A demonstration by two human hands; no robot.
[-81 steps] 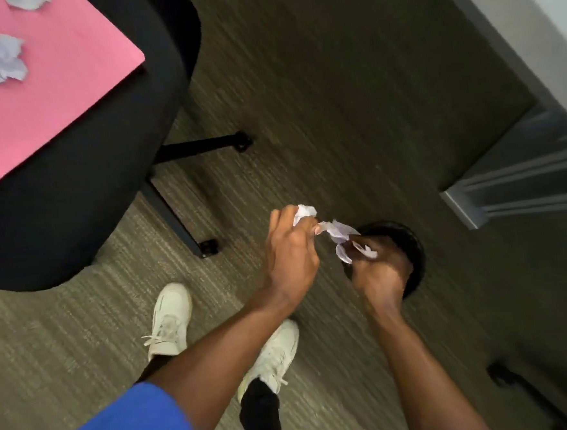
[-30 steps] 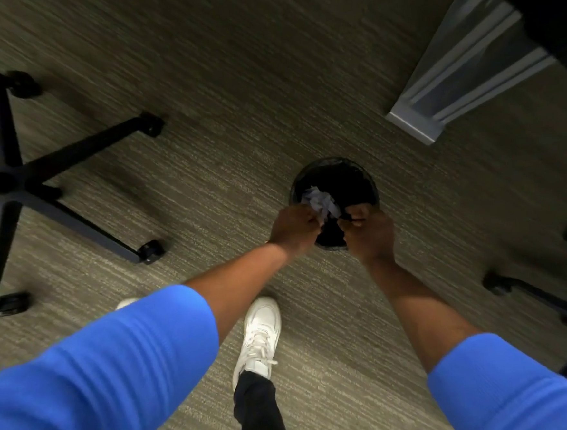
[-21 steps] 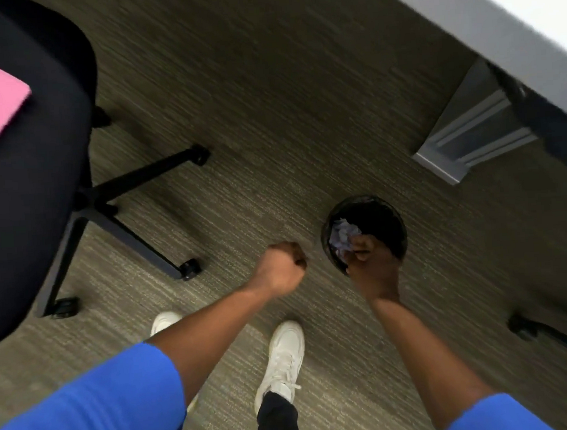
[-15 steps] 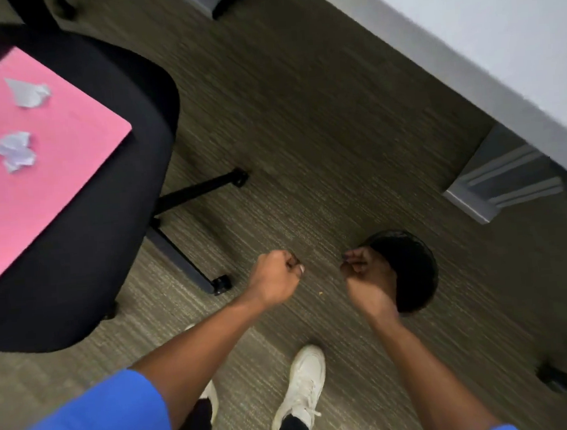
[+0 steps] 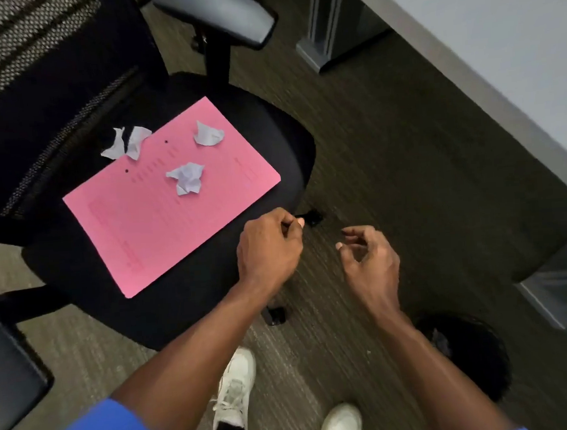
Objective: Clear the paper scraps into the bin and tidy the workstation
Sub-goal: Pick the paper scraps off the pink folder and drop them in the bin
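Observation:
Three crumpled white paper scraps lie on a pink folder resting on a black office chair seat: one scrap in the middle, one scrap at the far edge, one scrap half off the folder's far left corner. My left hand hovers at the seat's front right edge, fingers curled shut, holding nothing. My right hand is over the carpet, fingers loosely apart and empty. The round black bin stands on the floor at lower right, partly behind my right forearm, with some paper inside.
The chair's mesh back and grey armrest are at the upper left. A white desk runs along the right, with grey legs. Chair casters sit on the carpet beside my white shoes.
Both hands dropped the paper scraps into the bin, then pulled away empty. My view swung from the bin up to the chair with the pink folder.

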